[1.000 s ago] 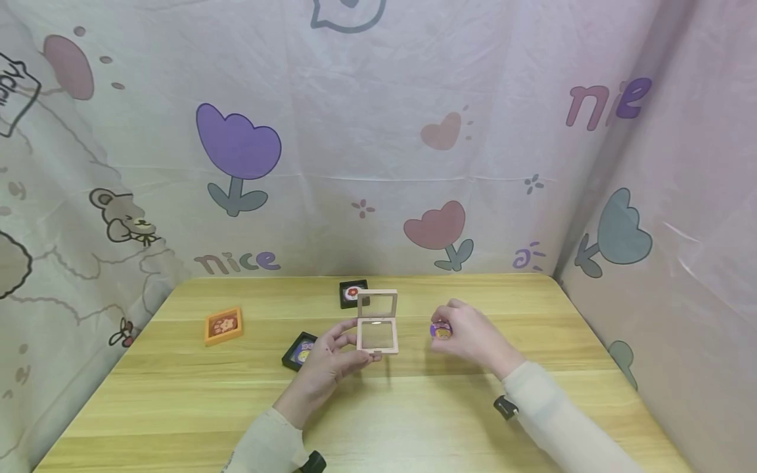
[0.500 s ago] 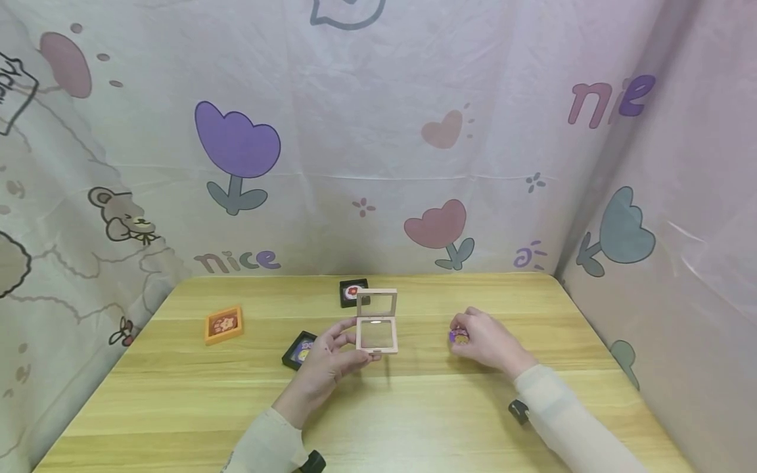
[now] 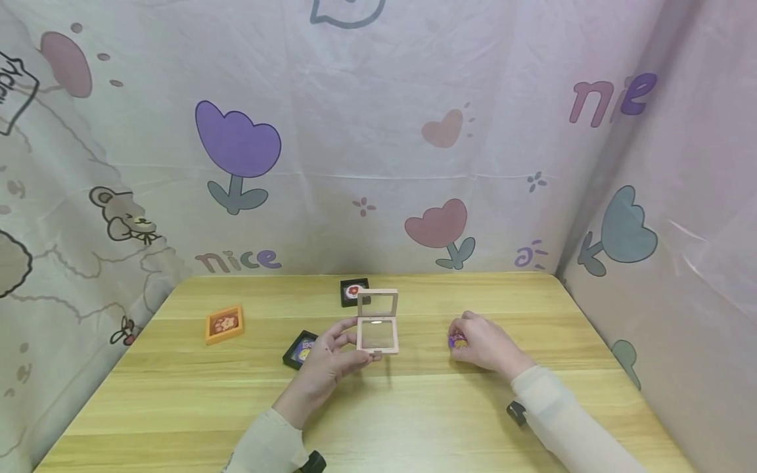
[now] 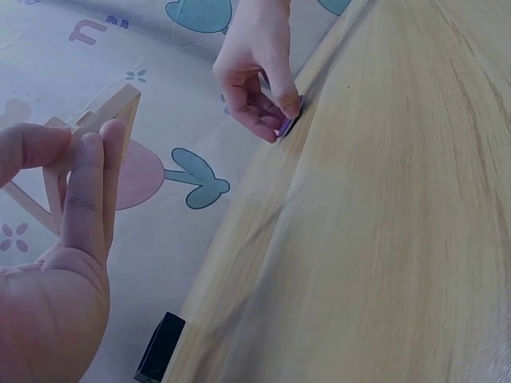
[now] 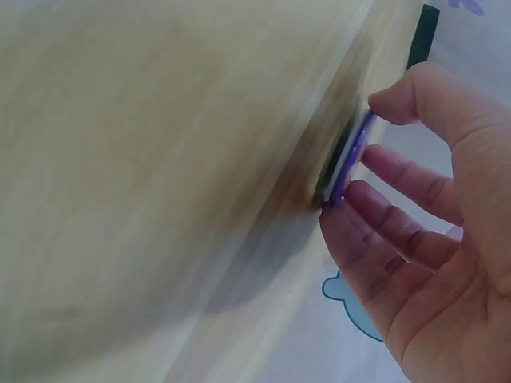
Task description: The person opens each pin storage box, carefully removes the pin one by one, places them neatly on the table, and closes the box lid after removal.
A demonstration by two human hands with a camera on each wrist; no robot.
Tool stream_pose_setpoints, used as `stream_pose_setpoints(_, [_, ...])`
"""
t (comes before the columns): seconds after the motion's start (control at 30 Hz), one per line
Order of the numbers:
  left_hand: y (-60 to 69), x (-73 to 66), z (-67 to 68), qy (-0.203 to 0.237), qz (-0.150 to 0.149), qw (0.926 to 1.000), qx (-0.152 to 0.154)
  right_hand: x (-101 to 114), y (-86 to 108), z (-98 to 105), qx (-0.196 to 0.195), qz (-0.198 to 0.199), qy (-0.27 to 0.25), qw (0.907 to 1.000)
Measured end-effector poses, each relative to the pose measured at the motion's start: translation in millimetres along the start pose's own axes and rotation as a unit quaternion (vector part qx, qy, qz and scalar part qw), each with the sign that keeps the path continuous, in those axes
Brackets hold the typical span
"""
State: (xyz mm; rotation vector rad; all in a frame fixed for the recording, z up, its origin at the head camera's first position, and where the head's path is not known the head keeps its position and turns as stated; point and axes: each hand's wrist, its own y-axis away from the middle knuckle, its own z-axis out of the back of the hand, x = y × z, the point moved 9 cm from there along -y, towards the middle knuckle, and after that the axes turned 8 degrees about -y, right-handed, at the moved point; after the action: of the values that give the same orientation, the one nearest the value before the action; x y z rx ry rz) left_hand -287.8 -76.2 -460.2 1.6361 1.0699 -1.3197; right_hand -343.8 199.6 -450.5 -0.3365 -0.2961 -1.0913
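An open, pale hinged case point(image 3: 377, 336) is pinched between thumb and fingers of the left hand point(image 3: 328, 363), raised above the wooden tabletop point(image 3: 414, 420). A round purple badge point(image 3: 458, 341) is pinched by the fingertips of the right hand point(image 3: 487, 345), well apart from the case, at or just above the wood. No badge is seen in the case; it is left unclosed, and neither thing is released. Compared with one second earlier, the badge has been carried rightward and lower; the case is held unchanged.
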Motion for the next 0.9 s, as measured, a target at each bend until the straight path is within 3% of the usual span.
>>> stream_pose_setpoints(0.5, [-1.6, -0.8, -4.7, 0.000, -0.005, 1.0000, 0.008, 1, 1.3, 4, 0.013, -0.010, -0.004, 0.9999])
stream_pose_setpoints(0.6, [-1.9, -0.2, -5.4, -0.004, -0.003, 1.0000, 0.007, 4, -0.2, 15, -0.003, -0.003, -0.027, 0.9996])
stream_pose_setpoints(0.67, [-2.0, -0.2, -6.1, -0.007, -0.002, 1.0000, 0.007, 10, -2.4, 25, -0.011, 0.004, -0.070, 0.9975])
stream_pose_setpoints(0.8, [-1.0, -1.3, -7.5, -0.013, -0.004, 0.9998, 0.013, 29, -8.6, 36, 0.005, 0.008, -0.193, 0.9812])
stream_pose_setpoints(0.9, [0.3, -1.6, -8.1, -0.018, -0.007, 0.9996, 0.019, 50, -14.7, 33, 0.053, 0.019, -0.301, 0.9519])
